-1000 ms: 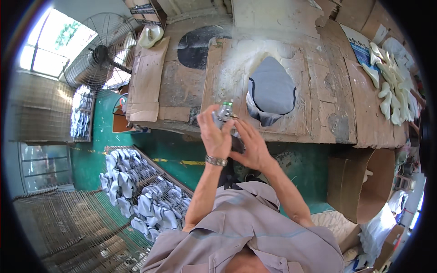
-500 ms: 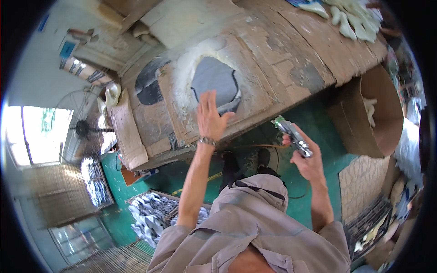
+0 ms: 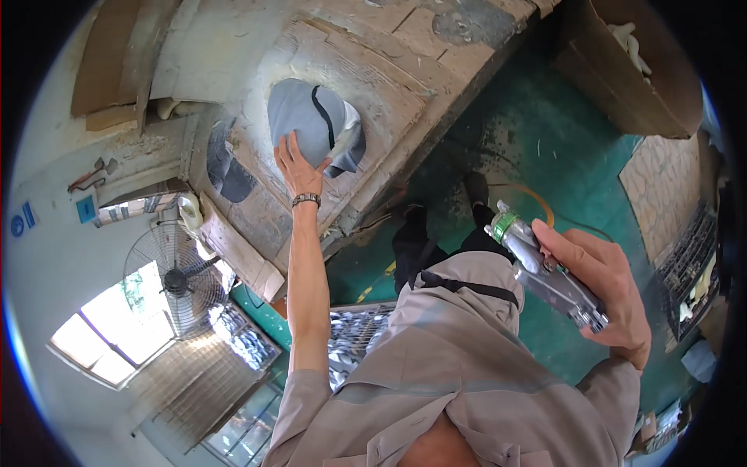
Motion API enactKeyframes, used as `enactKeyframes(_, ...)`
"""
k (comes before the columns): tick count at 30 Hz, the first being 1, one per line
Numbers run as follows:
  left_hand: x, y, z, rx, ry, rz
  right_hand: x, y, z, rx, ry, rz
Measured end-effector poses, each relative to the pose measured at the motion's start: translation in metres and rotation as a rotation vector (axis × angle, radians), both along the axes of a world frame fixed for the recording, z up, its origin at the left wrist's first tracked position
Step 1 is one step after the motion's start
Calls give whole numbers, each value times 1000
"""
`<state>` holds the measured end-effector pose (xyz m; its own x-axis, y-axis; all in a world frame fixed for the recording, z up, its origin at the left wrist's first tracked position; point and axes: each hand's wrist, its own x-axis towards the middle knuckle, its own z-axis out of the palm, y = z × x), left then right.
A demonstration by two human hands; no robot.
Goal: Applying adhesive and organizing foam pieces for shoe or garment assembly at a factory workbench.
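Note:
My left hand point(image 3: 297, 167) lies on the near side of a grey fabric piece point(image 3: 299, 109), fingers stretched and apart, thumb out toward its near edge. The piece has a black band along its right side, with white and dark grey layers showing beyond the band. It rests on the cardboard-covered workbench point(image 3: 381, 109) in a patch of pale residue. In my right hand point(image 3: 603, 280), fingers wrapped round it, is a metal spray gun point(image 3: 537, 257) with a green ring near its nozzle. The gun is held out to the right of my body, away from the bench, its nozzle toward the upper left.
A black fan point(image 3: 177, 280) stands left of the bench, near a bright window point(image 3: 117, 327). Pale pieces lie in a cardboard box point(image 3: 622, 78) at the upper right. An orange hose point(image 3: 545, 204) crosses the green floor. A rack point(image 3: 362, 311) of grey pieces stands beside my left arm.
My left hand has come down onto the grey piece, which looks more bulged. My right hand has drawn the spray gun lower, to the right and closer. The view has turned.

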<state>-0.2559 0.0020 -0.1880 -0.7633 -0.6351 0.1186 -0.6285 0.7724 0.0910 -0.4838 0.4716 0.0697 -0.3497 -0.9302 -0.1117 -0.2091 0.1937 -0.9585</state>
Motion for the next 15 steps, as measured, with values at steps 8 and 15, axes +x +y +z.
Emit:
enactKeyframes(8,6,1,0,-28,13,-25,-10,12,-15,-135,163,-9)
enactKeyframes(15,0,5,1,-19,48,-32,5,18,1,-63,163,-62)
